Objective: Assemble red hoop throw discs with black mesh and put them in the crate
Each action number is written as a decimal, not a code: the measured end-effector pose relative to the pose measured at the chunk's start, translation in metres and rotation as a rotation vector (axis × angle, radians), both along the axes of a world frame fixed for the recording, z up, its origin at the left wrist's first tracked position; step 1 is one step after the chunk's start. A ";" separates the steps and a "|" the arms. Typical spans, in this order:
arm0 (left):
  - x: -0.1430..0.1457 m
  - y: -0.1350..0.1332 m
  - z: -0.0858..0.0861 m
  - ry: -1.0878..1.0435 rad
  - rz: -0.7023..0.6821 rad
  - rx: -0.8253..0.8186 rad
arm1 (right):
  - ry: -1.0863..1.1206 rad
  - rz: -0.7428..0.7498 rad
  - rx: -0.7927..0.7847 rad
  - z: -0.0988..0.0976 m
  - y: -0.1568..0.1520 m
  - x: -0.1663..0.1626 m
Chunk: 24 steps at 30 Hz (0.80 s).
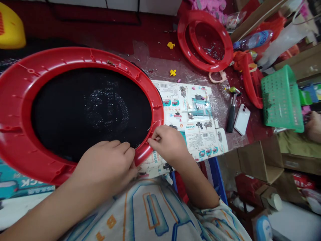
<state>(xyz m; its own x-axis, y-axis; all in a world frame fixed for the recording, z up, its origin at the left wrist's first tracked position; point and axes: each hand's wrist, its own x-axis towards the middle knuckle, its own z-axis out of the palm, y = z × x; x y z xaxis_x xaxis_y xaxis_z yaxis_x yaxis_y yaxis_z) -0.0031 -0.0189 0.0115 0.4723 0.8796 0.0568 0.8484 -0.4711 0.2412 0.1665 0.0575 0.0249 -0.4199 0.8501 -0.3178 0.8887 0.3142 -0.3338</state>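
Observation:
A large red plastic ring (20,90) lies on the table, with black mesh fabric (60,107) across its opening. My left hand (107,164) is closed over the ring's near rim, its fingers curled and the thumb side hidden. To its right, my right hand (170,145) is closed in a pinch at the ring's right inner edge. A thin pale sliver shows at its fingertips, too small to name. Beneath the ring and right of it lies a printed cardboard sheet (195,127), with small metal bits on top.
Two more red rings (183,40) sit at the back right. Yellow cross-shaped pieces (173,72), a dark-handled hammer (231,115), a white phone (242,119) and a green basket (278,100) are on the table. Another person's hand (314,127) is at the right edge.

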 end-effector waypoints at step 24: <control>-0.001 -0.002 -0.019 -0.039 -0.045 0.144 | 0.165 0.378 0.185 -0.002 0.002 0.021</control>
<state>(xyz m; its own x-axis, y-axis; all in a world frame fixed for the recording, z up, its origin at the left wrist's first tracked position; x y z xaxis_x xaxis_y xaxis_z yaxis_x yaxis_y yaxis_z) -0.0041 -0.0206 -0.0074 0.5061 0.8389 0.2005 0.8168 -0.5408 0.2008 0.1870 0.0598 0.0228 -0.7442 0.6635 -0.0778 0.6397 0.6743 -0.3689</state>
